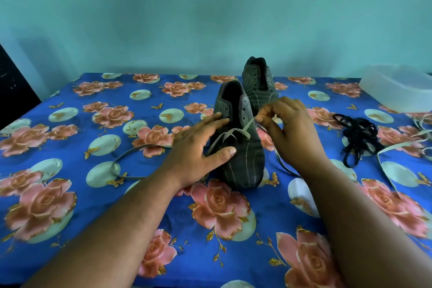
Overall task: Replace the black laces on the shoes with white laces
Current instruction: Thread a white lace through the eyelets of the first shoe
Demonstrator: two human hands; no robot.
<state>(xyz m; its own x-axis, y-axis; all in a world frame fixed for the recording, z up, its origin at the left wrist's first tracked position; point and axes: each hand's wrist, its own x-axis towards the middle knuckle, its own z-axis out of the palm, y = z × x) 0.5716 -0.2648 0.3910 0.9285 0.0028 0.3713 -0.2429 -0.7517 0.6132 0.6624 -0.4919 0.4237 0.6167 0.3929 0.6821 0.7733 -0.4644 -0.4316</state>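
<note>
Left hand: your left hand [201, 147] rests with straight fingers on the near shoe [238, 138].
Right hand: your right hand [292, 128] pinches the white lace [248, 124] at the shoe's 2 o'clock.
Black laces: black laces [357, 133] piled at 3 o'clock on the cloth [93, 206].
Far shoe: unlaced second shoe [257, 77] at 12 o'clock.

Hands [243, 138] at near shoe [238, 145] — white lace [233, 134]

Your near shoe [240, 147] stands upright, a white lace [224, 137] through its lowest eyelets. The far shoe [258, 79] stands laceless behind it. Black laces [357, 134] lie heaped to your right.
</note>
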